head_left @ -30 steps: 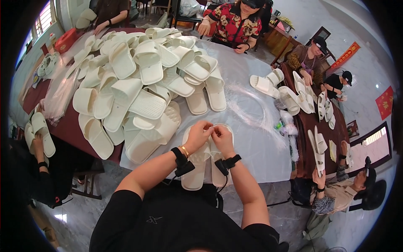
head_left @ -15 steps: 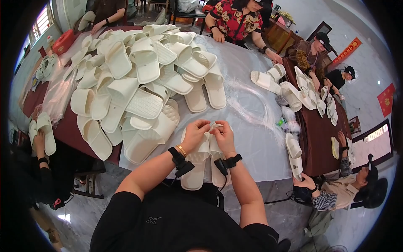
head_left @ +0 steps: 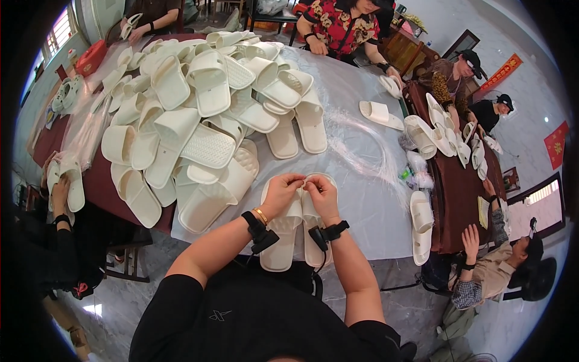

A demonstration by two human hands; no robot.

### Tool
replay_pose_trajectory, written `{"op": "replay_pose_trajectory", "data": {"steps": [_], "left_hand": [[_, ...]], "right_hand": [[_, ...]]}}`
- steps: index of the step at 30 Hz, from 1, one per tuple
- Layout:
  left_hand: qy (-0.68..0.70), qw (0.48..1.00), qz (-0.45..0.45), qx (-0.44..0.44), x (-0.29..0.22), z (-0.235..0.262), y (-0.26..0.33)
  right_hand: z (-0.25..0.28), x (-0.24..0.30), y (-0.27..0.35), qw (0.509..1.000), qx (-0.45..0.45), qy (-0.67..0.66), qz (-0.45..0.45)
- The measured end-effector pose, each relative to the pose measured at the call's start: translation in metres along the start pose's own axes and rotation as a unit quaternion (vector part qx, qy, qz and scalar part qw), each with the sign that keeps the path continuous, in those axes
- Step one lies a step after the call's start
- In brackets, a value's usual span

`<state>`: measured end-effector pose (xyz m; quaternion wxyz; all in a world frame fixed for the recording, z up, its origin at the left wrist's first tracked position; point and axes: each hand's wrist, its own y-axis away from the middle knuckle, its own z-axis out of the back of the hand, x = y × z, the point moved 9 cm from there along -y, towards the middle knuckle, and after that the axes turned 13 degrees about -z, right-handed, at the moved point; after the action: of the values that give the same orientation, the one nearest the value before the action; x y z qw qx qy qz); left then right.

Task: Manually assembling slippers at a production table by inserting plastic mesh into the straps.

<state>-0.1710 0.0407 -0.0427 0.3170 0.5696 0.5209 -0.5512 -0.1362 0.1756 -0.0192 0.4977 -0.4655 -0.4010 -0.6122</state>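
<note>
head-worn fisheye view, facing down, hands (head_left: pixel 282 194) (head_left: pixel 322 198) close below

Right of the hands (head_left: pixel 324 200), the sheet (head_left: pixel 374 226) lies open; left, piled slippers (head_left: pixel 208 148) block.

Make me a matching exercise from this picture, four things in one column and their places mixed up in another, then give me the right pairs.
Things
1. Pair of slippers
2. Gold-coloured bracelet
3. Clear strands
4. Red container

Places
A. Around the wrist of the left hand
B. Near the upper left of the picture
C. Beneath the left hand and the right hand
D. On the pale sheet, to the right of the big slipper heap

Right pairs: 1-C, 2-A, 3-D, 4-B
</note>
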Motion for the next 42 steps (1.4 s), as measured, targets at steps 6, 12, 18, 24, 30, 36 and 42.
{"op": "replay_pose_trajectory", "data": {"steps": [6, 12, 18, 24, 30, 36, 42], "left_hand": [[-0.047, 0.999, 0.001, 0.002, -0.005, 0.000, 0.000], [-0.100, 0.994, -0.030, 0.029, -0.013, -0.003, 0.001], [-0.107, 0.992, -0.050, 0.041, -0.010, -0.006, 0.001], [-0.118, 0.990, -0.056, 0.045, -0.012, -0.008, 0.002], [-0.131, 0.988, -0.070, 0.045, -0.013, -0.008, 0.002], [-0.145, 0.985, -0.080, 0.045, -0.017, -0.008, 0.002], [-0.151, 0.984, -0.080, 0.045, -0.018, -0.008, 0.002]], "right_hand": [[0.006, -0.015, -0.004, 0.997, 0.005, -0.066, -0.031], [0.007, -0.010, -0.003, 0.998, -0.003, -0.053, -0.027], [0.010, -0.004, -0.002, 0.999, -0.021, -0.026, -0.014], [0.008, 0.001, -0.001, 1.000, -0.012, -0.013, -0.010], [0.007, -0.001, -0.002, 1.000, -0.008, -0.012, -0.016], [0.008, 0.000, -0.002, 1.000, -0.014, 0.000, -0.008], [0.009, 0.002, 0.000, 1.000, -0.013, -0.016, -0.017]]}}
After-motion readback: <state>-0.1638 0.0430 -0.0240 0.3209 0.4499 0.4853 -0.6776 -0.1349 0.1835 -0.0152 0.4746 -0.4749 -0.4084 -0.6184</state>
